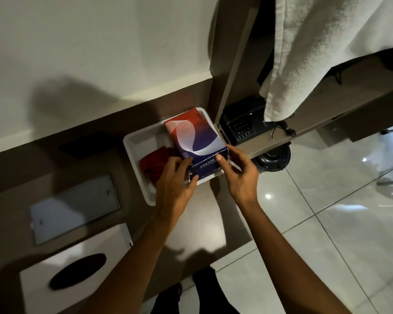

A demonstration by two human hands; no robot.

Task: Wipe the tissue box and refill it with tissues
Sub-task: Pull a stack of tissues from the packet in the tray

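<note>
Tissue pack, one in number: a red, white and blue printed cardboard carton point(194, 137) lettered "PREMIER" on its near end face. It lies in a white rectangular plastic tray point(137, 143) on the brown counter point(204, 225), against the tray's right side. Its long axis runs from the near end, between the person's hands, away toward the wall, leaning slightly left; the red end is the far one, the blue end the near one.

One red cloth point(156, 163), crumpled, lies in the same tray just left of the carton, touching it.

One white square tissue box cover point(77, 268) with a dark oval slot stands on the counter at the lower left, well apart from the tray. One flat grey rectangular panel point(74, 207) lies between it and the tray.

Two bare hands are at the carton's near end. Left hand point(175, 180): fingers curled round the near left corner, gripping it. Right hand point(238, 172): thumb pressed on the near end face, fingers behind the right corner, gripping.

One black desk telephone point(242, 124) sits on a lower shelf to the right. One white towel point(315, 48) hangs above it. Glossy pale floor tiles point(327, 223) fill the right side.
</note>
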